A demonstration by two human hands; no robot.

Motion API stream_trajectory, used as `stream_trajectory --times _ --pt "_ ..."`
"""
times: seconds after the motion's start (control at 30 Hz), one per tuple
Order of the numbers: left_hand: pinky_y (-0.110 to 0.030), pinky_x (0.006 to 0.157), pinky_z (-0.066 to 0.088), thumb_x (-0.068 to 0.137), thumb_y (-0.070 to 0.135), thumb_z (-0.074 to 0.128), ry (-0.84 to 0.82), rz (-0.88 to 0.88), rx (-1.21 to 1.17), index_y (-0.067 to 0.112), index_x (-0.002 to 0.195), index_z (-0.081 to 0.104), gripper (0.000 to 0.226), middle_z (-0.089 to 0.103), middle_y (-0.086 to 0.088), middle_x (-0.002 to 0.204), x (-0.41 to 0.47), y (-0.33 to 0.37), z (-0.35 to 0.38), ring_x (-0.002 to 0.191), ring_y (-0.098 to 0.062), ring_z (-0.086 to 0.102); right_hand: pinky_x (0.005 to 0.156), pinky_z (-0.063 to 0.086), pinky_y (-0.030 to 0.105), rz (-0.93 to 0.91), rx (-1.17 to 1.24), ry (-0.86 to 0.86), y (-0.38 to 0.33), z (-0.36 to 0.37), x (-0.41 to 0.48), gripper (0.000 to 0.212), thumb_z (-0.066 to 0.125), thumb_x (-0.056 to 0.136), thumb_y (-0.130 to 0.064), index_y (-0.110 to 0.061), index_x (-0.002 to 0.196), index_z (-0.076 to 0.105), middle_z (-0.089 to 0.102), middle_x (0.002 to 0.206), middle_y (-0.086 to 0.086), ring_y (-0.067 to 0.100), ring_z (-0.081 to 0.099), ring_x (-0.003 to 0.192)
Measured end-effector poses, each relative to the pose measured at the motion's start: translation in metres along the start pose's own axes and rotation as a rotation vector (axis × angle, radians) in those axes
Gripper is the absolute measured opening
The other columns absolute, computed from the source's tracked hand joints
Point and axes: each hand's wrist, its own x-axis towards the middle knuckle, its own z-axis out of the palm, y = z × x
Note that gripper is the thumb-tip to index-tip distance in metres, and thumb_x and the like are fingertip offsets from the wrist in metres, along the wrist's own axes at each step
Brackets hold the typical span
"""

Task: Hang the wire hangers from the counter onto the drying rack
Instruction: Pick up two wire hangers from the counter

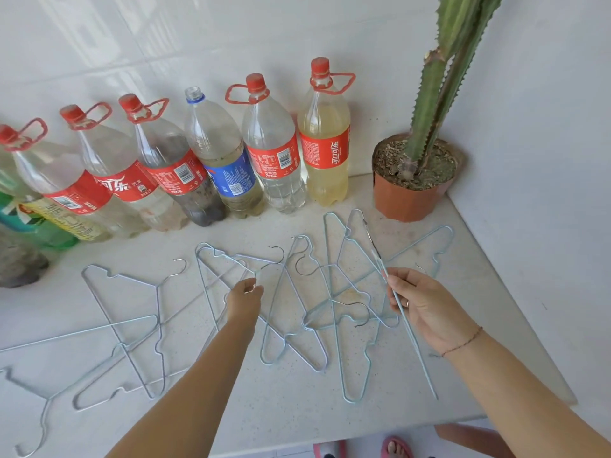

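A person stands at a white speckled counter [297, 414] strewn with pale blue wire hangers [132, 325]. Near the counter's right edge, the right hand [426, 309] grips a raised hanger [420, 358] by its wire, fingers curled round it. The hanger is lifted and seen edge-on.

At the middle of the counter, the left hand [246, 297] pinches the neck of a second hanger [283, 256] just below its hook. This one appears to lie flat on the counter. The two hands are well apart.

More hangers lie in an overlapping tangle between the hands, and others lie toward the left edge and front left corner. A row of plastic bottles [274, 153] lines the back edge. A potted cactus [426, 104] stands in the back right corner. The drying rack is not in view.

The likely trouble is snagging. Hooks and shoulders cross one another, so lifting the pinched hanger may drag its neighbours along and tip them off the front edge. A wide swing of the raised hanger could knock a bottle or brush the cactus spines.
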Motion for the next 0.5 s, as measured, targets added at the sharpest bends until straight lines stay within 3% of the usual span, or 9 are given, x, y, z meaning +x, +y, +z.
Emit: stream_trajectory --times 0.1,0.2,0.27,0.33,0.37,0.4,0.5 --pt "-0.028 0.091 0.038 0.090 0.015 0.056 -0.036 -0.022 -0.017 0.009 0.128 0.054 0.039 0.056 -0.009 0.126 0.013 0.002 -0.005 0.113 -0.026 0.053 0.058 0.043 0.020 0.004 0.024 0.005 0.000 0.015 0.004 0.010 0.051 0.091 -0.005 -0.008 0.094 0.060 0.054 0.059 -0.002 0.009 0.047 0.056" --pt "-0.039 0.100 0.044 0.086 0.019 0.060 -0.110 -0.072 -0.050 0.009 0.128 0.053 0.044 0.060 -0.013 0.120 0.022 0.002 -0.009 0.113 -0.032 0.056 0.056 0.043 0.019 0.008 0.042 0.020 0.001 0.029 0.008 0.012 0.050 0.091 -0.005 -0.010 0.092 0.060 0.053 0.059 -0.001 0.009 0.047 0.057" --pt "-0.038 0.088 0.047 0.084 0.017 0.061 -0.161 -0.105 -0.089 0.003 0.123 0.055 0.042 0.063 -0.012 0.097 0.031 -0.002 -0.012 0.090 -0.028 0.061 0.056 0.041 0.020 0.003 0.043 0.029 0.003 0.037 0.009 0.011 0.050 0.090 -0.005 -0.010 0.091 0.060 0.050 0.060 0.001 0.011 0.045 0.057" --pt "-0.030 0.065 0.039 0.084 0.010 0.060 -0.200 -0.148 -0.184 0.004 0.099 0.063 0.016 0.052 -0.006 0.072 0.029 0.003 -0.018 0.062 -0.017 0.047 0.059 0.040 0.023 -0.004 0.042 0.029 0.005 0.046 0.010 0.010 0.051 0.090 -0.006 -0.010 0.091 0.061 0.049 0.062 0.001 0.012 0.044 0.059" --pt "-0.026 0.060 0.034 0.085 0.008 0.059 -0.225 -0.172 -0.237 0.009 0.083 0.061 0.003 0.050 -0.005 0.070 0.026 0.006 -0.021 0.059 -0.015 0.043 0.060 0.039 0.024 -0.006 0.042 0.032 0.006 0.050 0.010 0.010 0.051 0.089 -0.006 -0.010 0.091 0.061 0.048 0.062 0.001 0.012 0.043 0.059" --pt "-0.024 0.058 0.033 0.086 0.006 0.057 -0.246 -0.192 -0.281 0.013 0.075 0.058 0.012 0.052 -0.005 0.070 0.026 0.008 -0.024 0.060 -0.014 0.044 0.061 0.038 0.025 -0.009 0.042 0.036 0.007 0.054 0.010 0.011 0.051 0.090 -0.005 -0.009 0.091 0.061 0.048 0.063 0.002 0.012 0.043 0.059" --pt "-0.023 0.064 0.041 0.088 0.009 0.057 -0.286 -0.195 -0.383 0.010 0.088 0.064 0.007 0.063 -0.004 0.080 0.023 0.012 -0.033 0.071 -0.015 0.057 0.062 0.037 0.027 -0.007 0.039 0.036 0.010 0.065 0.010 0.012 0.050 0.091 -0.005 -0.009 0.092 0.061 0.051 0.061 0.001 0.011 0.044 0.058"
